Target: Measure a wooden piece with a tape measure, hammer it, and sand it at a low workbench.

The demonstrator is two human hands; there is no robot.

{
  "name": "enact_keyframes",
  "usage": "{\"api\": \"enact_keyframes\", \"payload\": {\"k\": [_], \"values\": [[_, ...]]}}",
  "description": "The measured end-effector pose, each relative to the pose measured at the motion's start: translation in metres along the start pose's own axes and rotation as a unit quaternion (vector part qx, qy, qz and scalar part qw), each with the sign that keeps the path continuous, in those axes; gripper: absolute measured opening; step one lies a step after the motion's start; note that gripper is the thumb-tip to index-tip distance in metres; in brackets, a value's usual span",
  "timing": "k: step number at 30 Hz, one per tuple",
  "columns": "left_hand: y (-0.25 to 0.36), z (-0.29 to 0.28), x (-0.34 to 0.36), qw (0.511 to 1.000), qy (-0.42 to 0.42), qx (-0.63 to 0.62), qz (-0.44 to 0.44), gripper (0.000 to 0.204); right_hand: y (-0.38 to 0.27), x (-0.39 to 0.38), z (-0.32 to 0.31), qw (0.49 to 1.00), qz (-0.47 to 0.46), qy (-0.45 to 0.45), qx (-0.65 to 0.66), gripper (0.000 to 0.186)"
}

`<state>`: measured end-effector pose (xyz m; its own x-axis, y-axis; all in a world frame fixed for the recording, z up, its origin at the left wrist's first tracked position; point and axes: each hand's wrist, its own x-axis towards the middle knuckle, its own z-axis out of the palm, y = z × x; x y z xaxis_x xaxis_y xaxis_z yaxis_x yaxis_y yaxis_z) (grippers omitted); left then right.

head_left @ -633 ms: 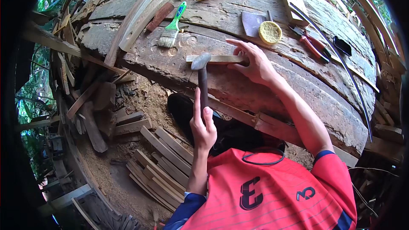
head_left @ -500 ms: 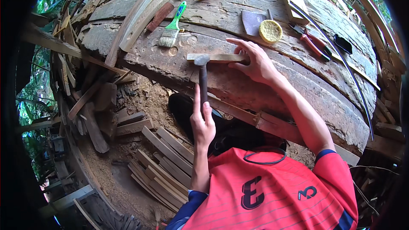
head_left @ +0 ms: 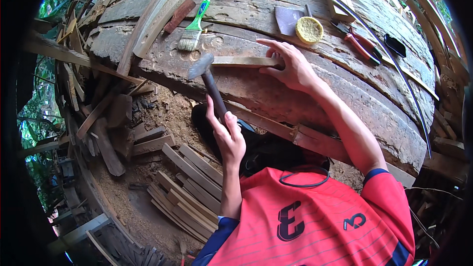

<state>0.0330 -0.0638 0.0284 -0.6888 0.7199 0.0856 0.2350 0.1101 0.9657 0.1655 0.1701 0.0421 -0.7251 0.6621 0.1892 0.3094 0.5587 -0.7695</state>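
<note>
In my left hand [head_left: 229, 140] is a hammer [head_left: 214, 91], its dark handle tilted up to the left, fingers closed round the lower end. The grey metal hammer head sits just off the left end of a slim wooden piece [head_left: 241, 61]. My right hand [head_left: 291, 68] grips that piece at its darker right end, between thumb and fingers. The piece lies level over the near part of a thick weathered wooden workbench [head_left: 335, 86]. Beyond the hammer lies a paintbrush [head_left: 198, 22] with a green handle and pale bristles.
A round yellowish pad [head_left: 309, 30] lies by a purplish-grey sheet [head_left: 287, 21] behind my right hand. Red-handled pliers [head_left: 362, 47] are at right, beside a long black strip [head_left: 394, 59]. Long boards [head_left: 165, 15] cross the bench at left. Below, wooden slats [head_left: 192, 172] lie on shavings-covered ground.
The hammer has swung left, its head moving from above the wooden piece to beyond its left end, and the handle now tilts. My right hand keeps its hold.
</note>
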Motion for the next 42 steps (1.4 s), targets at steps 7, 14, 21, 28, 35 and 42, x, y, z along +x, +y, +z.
{"api": "enact_keyframes", "payload": {"k": [7, 14, 21, 28, 35, 42], "values": [[0.003, -0.015, 0.006, 0.998, -0.023, 0.053, 0.030, 0.059, 0.003, -0.001, -0.003, 1.000, 0.000, 0.011, -0.013, 0.073], [0.019, -0.009, 0.007, 0.997, -0.052, 0.050, -0.015, 0.058, 0.006, -0.003, -0.005, 1.000, 0.011, 0.002, -0.010, 0.073], [0.058, -0.022, 0.014, 0.988, -0.125, -0.010, -0.086, 0.058, 0.003, -0.002, -0.005, 1.000, 0.003, 0.008, -0.021, 0.073], [0.035, -0.015, 0.013, 0.993, -0.093, 0.057, -0.033, 0.058, 0.004, -0.001, -0.004, 1.000, -0.004, 0.013, -0.012, 0.072], [0.004, -0.017, 0.015, 0.989, -0.104, 0.097, 0.049, 0.056, 0.006, 0.000, -0.002, 1.000, -0.016, 0.017, -0.011, 0.073], [0.009, -0.002, 0.003, 0.995, -0.065, 0.067, 0.027, 0.055, 0.008, -0.001, 0.002, 0.999, -0.022, 0.030, -0.016, 0.076]]}}
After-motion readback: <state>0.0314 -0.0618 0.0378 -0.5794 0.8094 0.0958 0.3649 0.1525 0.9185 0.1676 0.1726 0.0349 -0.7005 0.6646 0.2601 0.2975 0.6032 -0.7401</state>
